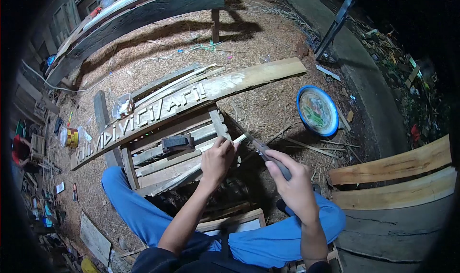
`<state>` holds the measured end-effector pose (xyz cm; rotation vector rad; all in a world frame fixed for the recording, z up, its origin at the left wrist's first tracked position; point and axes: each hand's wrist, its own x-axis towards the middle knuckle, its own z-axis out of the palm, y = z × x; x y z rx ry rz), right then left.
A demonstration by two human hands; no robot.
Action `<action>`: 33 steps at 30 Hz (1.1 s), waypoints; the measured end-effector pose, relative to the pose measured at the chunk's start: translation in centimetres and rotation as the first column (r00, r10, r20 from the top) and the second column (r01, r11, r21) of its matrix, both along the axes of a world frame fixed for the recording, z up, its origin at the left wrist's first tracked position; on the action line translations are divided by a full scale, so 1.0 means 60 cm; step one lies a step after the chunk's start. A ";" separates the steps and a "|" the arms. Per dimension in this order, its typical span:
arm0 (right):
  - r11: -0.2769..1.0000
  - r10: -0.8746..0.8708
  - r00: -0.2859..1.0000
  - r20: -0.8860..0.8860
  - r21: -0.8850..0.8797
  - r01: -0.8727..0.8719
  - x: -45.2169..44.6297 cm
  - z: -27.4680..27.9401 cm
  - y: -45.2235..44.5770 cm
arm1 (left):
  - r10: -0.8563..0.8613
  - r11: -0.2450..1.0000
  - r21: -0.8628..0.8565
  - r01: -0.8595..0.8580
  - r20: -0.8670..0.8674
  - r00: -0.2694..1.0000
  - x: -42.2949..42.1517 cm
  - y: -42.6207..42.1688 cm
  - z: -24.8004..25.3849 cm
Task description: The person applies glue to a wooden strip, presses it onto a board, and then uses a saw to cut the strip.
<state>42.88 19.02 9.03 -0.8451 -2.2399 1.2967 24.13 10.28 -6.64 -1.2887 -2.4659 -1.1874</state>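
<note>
My left hand [218,162] is closed around a thin strip of wood, whose pale end [239,139] sticks out past the fingers. In my right hand [293,184] is a knife [255,142], gripped by its dark grey handle, its blade pointing up and left close to the strip's end. Whether the blade touches the wood I cannot tell. A slatted wooden stand [158,177] lies before my knees, with a dark block [177,142] on it. Across its far side rests a long plank [249,79] bearing raised wooden letters.
Beyond the plank stands a long wooden bench [153,14]. A blue-rimmed round tray [298,105] lies at the right on shavings. Boards [393,163] lie at the lower right. At the left are a yellow-labelled tub [69,138] and a small plastic container [123,105].
</note>
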 end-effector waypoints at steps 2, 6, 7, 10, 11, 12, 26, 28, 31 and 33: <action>0.998 0.013 1.000 0.000 0.056 -0.012 0.001 0.009 -0.006 | -0.010 1.000 -0.001 0.010 -0.008 1.000 -0.004 0.002 -0.001; 0.993 0.039 0.999 0.015 0.107 -0.040 0.016 0.031 -0.007 | 0.019 1.000 0.025 -0.018 -0.029 0.999 -0.004 -0.001 -0.007; 0.998 0.023 1.000 0.012 0.053 -0.024 0.008 0.018 -0.004 | 0.022 0.999 -0.024 -0.023 -0.034 0.999 -0.003 -0.002 -0.003; 1.000 -0.011 1.000 0.000 -0.013 0.011 -0.003 -0.003 -0.001 | 0.020 0.996 -0.083 -0.026 -0.071 0.997 0.004 0.001 0.003; 1.000 0.010 1.000 -0.002 0.005 -0.010 0.001 0.001 -0.002 | 0.026 1.000 -0.015 -0.026 -0.050 0.998 0.004 0.000 0.005; 0.999 0.039 0.999 -0.003 0.024 -0.039 0.003 0.006 -0.002 | 0.037 0.998 0.055 -0.036 -0.028 0.999 0.003 0.000 0.007; 0.999 -0.001 0.998 -0.057 0.040 0.003 -0.001 -0.028 0.004 | 0.039 0.998 -0.039 -0.039 -0.015 0.999 -0.012 -0.008 0.001; 0.999 0.004 0.998 -0.064 0.052 0.000 0.000 -0.027 0.006 | -0.002 0.998 -0.058 0.003 0.015 1.000 -0.016 -0.007 0.010; 0.998 0.002 0.998 -0.068 0.058 0.002 -0.001 -0.028 0.007 | -0.022 0.985 -0.168 0.038 0.098 0.995 -0.028 -0.007 0.020; 0.999 0.019 0.997 -0.079 0.044 -0.016 0.000 -0.023 0.008 | -0.017 0.977 -0.212 0.039 0.105 0.994 -0.033 -0.005 0.032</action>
